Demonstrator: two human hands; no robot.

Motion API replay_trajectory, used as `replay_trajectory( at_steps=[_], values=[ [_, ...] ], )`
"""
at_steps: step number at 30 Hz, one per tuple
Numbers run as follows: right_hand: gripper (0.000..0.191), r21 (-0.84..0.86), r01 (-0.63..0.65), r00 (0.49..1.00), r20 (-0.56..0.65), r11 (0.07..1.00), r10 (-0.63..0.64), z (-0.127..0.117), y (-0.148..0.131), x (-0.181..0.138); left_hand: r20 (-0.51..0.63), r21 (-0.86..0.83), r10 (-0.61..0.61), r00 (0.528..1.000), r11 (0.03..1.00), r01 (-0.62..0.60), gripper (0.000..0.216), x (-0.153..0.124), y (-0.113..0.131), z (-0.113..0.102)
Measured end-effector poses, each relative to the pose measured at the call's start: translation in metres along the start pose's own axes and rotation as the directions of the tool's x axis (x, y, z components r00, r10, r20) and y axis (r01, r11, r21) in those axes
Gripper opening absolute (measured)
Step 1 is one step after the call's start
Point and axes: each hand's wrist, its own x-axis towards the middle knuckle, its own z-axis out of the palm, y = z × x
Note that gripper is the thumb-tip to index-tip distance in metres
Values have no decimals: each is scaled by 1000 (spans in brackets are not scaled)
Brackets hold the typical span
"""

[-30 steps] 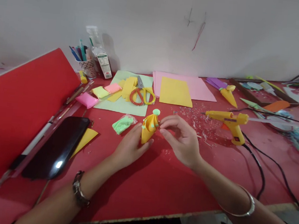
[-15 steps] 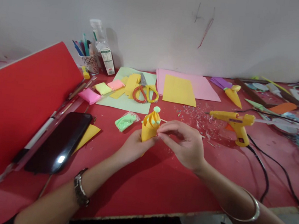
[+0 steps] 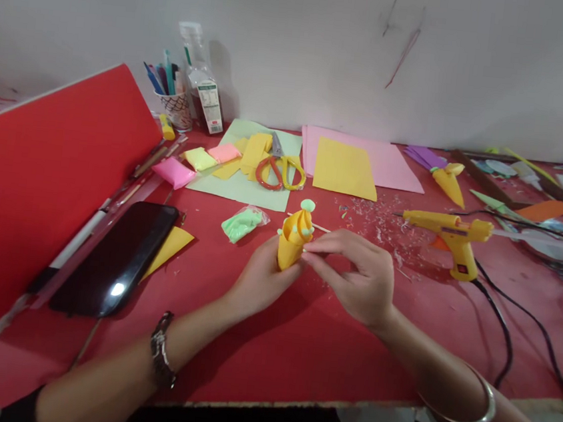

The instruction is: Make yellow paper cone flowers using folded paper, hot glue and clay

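Note:
My left hand [image 3: 265, 278] is wrapped round a yellow paper cone [image 3: 289, 251], its pleated top dotted with small pale green balls and tipped by a larger green ball [image 3: 307, 205]. Thumb and forefinger of my right hand [image 3: 355, 272] pinch together against the cone's right side. A tiny pale speck shows at those fingertips, too small to name. Behind the cone a thin stick [image 3: 320, 228] lies on the red table. Left of it rests a clear packet of green clay [image 3: 244, 224].
A yellow glue gun [image 3: 452, 239] with a black cord lies at right, near paper scraps. Scissors [image 3: 280, 170] rest on green and yellow paper. At left are a phone [image 3: 118, 257], a red board [image 3: 56, 194] and clay packets [image 3: 175, 171]. A bottle [image 3: 206, 92] stands by the wall.
The camera view has shifted slightly. The cone has turned a little in my left hand, showing more of its open pleats. My right fingertips stay pinched at its right side.

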Motion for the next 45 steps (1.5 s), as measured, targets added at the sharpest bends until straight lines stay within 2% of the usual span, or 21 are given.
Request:
replay_trajectory(
  at_steps=[3,9,15,20,32,35,41,43,45],
  values=[
    [9,-31,28,999,-17,999,-29,0,-1,0,8,4,42,999,999,-42,7,-1,1,0],
    [14,-56,31,1000,-1,998,-31,0,-2,-2,12,44,20,1000,999,-21,6,-1,0,0],
    [13,-35,101,995,2,994,-101,1,-2,-1,13,82,29,999,996,-30,5,-2,-5,1],
    [12,-48,73,997,-2,996,-73,1,-1,-2,2,98,42,999,994,-42,4,-3,-5,1],
    [11,-69,130,991,25,989,-128,0,0,-2,0,117,49,999,992,-49,7,-3,-3,0],
    [12,-77,138,990,37,988,-135,0,1,-2,-8,92,34,999,995,-33,5,-3,-2,0],
    [15,-75,153,987,54,985,-150,1,0,-3,49,-38,-15,999,999,17,9,-2,6,0],
    [16,-63,113,993,38,992,-111,0,0,-4,57,-58,-49,997,997,52,11,-2,8,0],
    [17,-32,22,999,-36,999,-23,-1,2,-4,54,-78,-118,992,989,122,14,-2,9,-1]
  ],
)
